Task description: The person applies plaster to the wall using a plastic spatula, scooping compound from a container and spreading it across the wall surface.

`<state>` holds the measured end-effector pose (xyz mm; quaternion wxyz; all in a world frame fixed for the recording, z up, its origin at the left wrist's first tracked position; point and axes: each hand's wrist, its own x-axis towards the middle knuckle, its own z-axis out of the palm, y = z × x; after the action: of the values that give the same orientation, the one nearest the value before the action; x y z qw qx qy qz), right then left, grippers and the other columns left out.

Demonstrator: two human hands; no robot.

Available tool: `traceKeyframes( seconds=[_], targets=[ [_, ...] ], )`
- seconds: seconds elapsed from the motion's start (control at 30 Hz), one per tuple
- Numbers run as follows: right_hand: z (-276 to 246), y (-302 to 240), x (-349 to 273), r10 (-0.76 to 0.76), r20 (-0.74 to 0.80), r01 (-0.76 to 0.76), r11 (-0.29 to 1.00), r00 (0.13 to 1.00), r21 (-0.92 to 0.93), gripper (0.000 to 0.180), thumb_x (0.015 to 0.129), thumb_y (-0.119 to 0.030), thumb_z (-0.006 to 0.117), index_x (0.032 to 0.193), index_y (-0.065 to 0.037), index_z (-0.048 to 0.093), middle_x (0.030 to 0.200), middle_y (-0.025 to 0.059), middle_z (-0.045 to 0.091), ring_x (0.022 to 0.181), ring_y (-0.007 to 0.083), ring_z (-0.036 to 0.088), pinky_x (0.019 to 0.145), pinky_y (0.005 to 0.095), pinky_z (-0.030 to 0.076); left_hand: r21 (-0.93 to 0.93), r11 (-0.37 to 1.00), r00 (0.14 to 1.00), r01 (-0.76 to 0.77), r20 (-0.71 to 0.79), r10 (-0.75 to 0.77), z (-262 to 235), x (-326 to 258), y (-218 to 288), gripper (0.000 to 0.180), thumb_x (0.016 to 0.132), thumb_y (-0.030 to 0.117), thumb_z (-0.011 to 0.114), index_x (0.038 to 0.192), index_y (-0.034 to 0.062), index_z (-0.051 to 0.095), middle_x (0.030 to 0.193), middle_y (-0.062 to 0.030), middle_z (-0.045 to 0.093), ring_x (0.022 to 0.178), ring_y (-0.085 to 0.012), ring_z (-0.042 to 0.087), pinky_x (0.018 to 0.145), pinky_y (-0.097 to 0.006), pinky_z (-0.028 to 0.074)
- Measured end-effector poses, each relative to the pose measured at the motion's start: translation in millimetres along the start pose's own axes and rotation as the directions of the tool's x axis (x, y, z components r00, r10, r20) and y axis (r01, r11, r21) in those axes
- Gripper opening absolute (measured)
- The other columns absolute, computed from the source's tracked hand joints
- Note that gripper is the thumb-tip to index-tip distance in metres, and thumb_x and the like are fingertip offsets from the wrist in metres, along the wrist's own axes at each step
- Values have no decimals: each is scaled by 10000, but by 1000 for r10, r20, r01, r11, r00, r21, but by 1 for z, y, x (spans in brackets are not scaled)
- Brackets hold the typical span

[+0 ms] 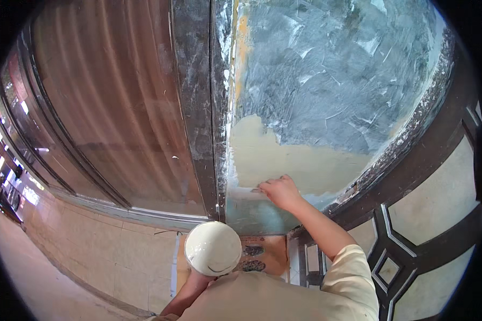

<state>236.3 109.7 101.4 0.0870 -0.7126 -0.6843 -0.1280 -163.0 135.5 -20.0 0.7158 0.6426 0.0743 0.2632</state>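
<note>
My left hand [201, 279] holds a round white tub [190, 243] low in front of my body. Its top is filled with smooth, glossy off-white paste [213, 246]; the tub hides most of my fingers. My right hand [281, 191] is closed at the wall, knuckles up and fingertips bent toward the surface. A thin pale edge shows beside these fingers, but what they grip is too hidden to name. Around and above this hand lies a beige coat [305, 163] with a ragged upper border. Higher up, the wall panel [326, 80] is blue-grey with white streaks.
A dark, paint-spattered post [201, 107] borders the panel at left, beside glass with a brown curtain [112, 80]. On the right stands a dark door [412, 224] with pale insets. A brown sheet [273, 249] lies on the tiled floor [107, 241] below.
</note>
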Motion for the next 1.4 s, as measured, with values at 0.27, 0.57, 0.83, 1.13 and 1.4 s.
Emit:
traceKeyframes(
  seconds=[0.27,0.57,0.83,1.13,1.4],
  targets=[
    [-172,-22,72,68,-606,-162,981,793,-103,121,776,-151,673,893,-157,647,719,48,614,687,280,614,632,417,446,-134,991,1000,13,-13,-15,-25,-33,-16,612,928,277,652,1452,132,370,1422,-88,486,1271,-234,514,1040,-423,475],
    [0,-21,20,-66,-54,62,996,996,-66,110,803,-191,636,906,-172,600,777,24,621,714,241,631,690,429,474,-277,961,1000,-19,13,24,-6,57,4,642,910,234,691,1454,134,365,1416,-85,490,1266,-227,516,1035,-407,480],
    [-182,-9,62,173,-690,-170,983,703,73,179,836,-213,682,1000,-142,672,802,67,633,746,269,631,669,405,458,-216,973,989,83,-99,-106,-15,43,-7,628,911,214,691,1449,135,376,1388,-85,515,1226,-222,546,1016,-401,497],
    [-89,-3,66,-164,-129,145,979,978,-142,136,848,-243,637,967,-191,676,802,46,637,762,249,654,679,409,501,-856,474,935,208,32,-353,12,78,43,628,857,158,746,1406,121,443,1324,-76,573,1189,-196,570,987,-369,505],
    [-232,-41,116,-98,-567,172,982,818,79,149,861,-151,701,1001,-104,689,801,64,651,651,214,617,598,307,484,-121,989,992,83,-81,-93,10,73,44,628,887,185,726,1423,110,407,1355,-74,542,1223,-189,544,996,-371,501]
  ],
)
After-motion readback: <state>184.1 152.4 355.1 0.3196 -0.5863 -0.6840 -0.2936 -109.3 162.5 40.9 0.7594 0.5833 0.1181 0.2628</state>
